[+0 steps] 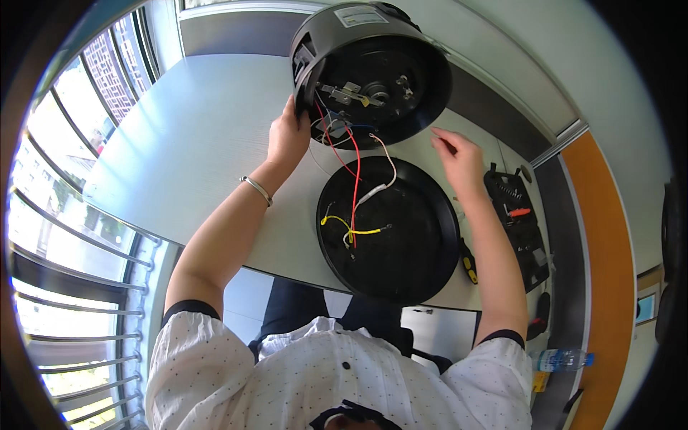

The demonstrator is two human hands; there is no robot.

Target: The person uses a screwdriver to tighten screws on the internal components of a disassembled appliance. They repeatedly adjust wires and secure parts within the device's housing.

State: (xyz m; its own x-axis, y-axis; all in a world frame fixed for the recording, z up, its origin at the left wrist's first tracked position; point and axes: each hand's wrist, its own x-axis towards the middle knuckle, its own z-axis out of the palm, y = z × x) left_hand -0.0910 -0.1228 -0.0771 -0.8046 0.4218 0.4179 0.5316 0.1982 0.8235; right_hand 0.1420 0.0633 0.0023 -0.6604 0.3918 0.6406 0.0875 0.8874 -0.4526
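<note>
A dark round appliance body [423, 93] stands tilted on its side at the back, showing its inner base with metal fittings and red, white and yellow wires [356, 186] hanging out. My left hand [287, 140] grips the left rim of this body, its fingertips partly hidden. A round black plate [408, 244] lies in front, with the loose wire ends over it. My right hand [459, 158] is beside the body's lower right, fingers loosely bent and apart, holding nothing.
An open black tool case [519, 236] lies at the right, near a yellow-and-black screwdriver [468, 261]. A plastic bottle [562, 360] is at the lower right. A barred window [72, 215] borders the pale table [179, 143] on the left; a wall panel [516, 107] stands behind.
</note>
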